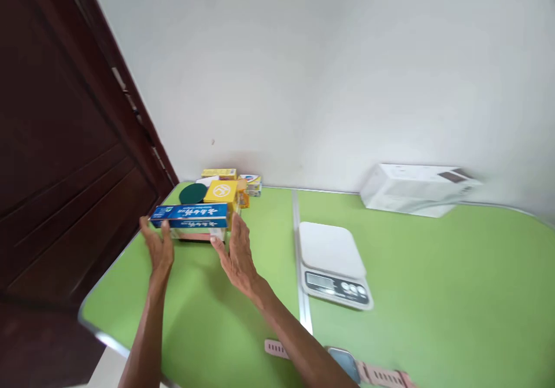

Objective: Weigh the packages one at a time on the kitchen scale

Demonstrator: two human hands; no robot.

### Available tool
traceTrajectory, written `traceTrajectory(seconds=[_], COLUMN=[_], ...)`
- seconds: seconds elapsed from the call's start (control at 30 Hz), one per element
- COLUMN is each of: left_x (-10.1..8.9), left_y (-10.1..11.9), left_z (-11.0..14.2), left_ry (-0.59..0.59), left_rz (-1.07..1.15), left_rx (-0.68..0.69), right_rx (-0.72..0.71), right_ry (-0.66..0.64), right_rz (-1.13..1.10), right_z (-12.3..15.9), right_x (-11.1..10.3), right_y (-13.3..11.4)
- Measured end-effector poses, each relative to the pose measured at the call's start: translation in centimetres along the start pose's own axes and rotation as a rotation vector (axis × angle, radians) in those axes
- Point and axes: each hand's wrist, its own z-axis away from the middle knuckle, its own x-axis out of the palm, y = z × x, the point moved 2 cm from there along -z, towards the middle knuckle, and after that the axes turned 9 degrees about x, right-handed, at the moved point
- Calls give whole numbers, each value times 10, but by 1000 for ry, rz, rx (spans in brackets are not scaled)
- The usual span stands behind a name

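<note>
A long blue toothpaste box (pixel 191 214) lies crosswise at the front of a small cluster of packages. My left hand (pixel 158 250) is at its left end, with the thumb in front and the fingers at the end face. At the other end is my right hand (pixel 237 258), fingers along the end and thumb below the front edge. Under the toothpaste box a pale pinkish box (pixel 195 236) shows in part. Right behind it are a dark green round lid (pixel 193 193) and a yellow box (pixel 222 190) with a white round logo.
More small boxes (pixel 251 183) stand by the wall. A white kitchen scale (pixel 333 261) is right of the table's metal seam (pixel 299 249). A white carton (pixel 416 188) lies at the back right. A smartwatch (pixel 343 364) with pink strap lies near my right forearm. A dark door (pixel 65 145) borders the left.
</note>
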Motion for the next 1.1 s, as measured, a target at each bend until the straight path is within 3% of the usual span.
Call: traceTrajectory(seconds=[0.07, 0.13, 0.23, 0.3, 0.4, 0.53, 0.67, 0.8, 0.93, 1.1], left_x=[-2, 4, 30, 59, 116, 214, 312, 378, 405, 401], left_y=[20, 47, 95, 129, 179, 239, 292, 330, 346, 348], left_z=[13, 32, 66, 87, 112, 133, 148, 159, 170, 183], left_ry=[93, 106, -26, -207, -495, -875, -1145, -1220, -1260, -1310], left_rz=[-65, -73, 53, 210, 417, 512, 542, 501, 507, 543], left_rx=[105, 229, 395, 416, 328, 162, 9, -25, -60, -85], right_rx=[-34, -51, 22, 144, 304, 433, 440, 400, 364, 346], right_ry=[13, 100, 357, 554, 788, 1012, 1060, 1008, 889, 799], right_rz=[20, 67, 125, 137, 132, 11, -81, -129, -134, -127], right_z=[11, 20, 29, 34, 35, 19, -19, -49, -58, -48], right_x=[-32, -78, -171, -238, -323, -395, -430, -443, -443, -439], right_y=[10, 27, 65, 98, 152, 209, 239, 257, 264, 254])
